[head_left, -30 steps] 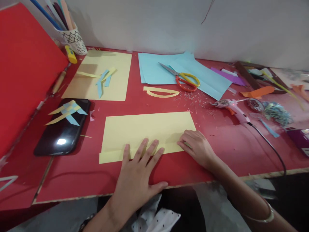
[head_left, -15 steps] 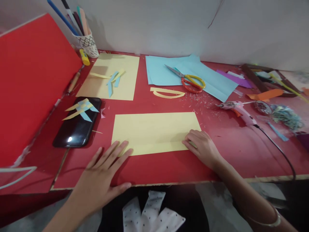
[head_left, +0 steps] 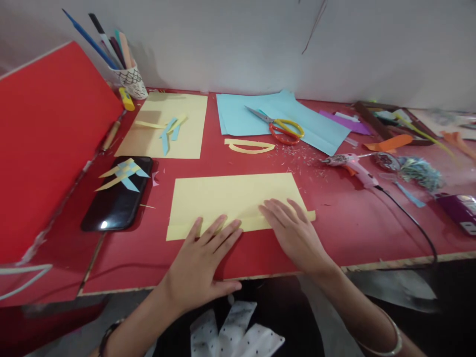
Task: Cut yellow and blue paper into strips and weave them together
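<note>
A pale yellow sheet of paper (head_left: 230, 196) lies flat on the red table, a narrow strip folded up along its near edge. My left hand (head_left: 203, 258) is spread open, its fingertips pressing on the folded strip left of the middle. On the right part of the fold rests my right hand (head_left: 290, 228), palm down with fingers stretched out and slightly apart. The fold's right end sticks out a little past the sheet's side. Neither hand grips anything.
Scissors (head_left: 282, 126) lie on blue paper (head_left: 238, 114) at the back. A pink glue gun (head_left: 353, 166) with a black cord is to the right. On the left, a phone (head_left: 111, 213) carries a woven paper piece (head_left: 126, 171). Behind it stands a pen cup (head_left: 132, 82).
The near edge of the yellow sheet is now folded over into a strip. My left hand has slid right along it, and my right hand has moved left and flattened out.
</note>
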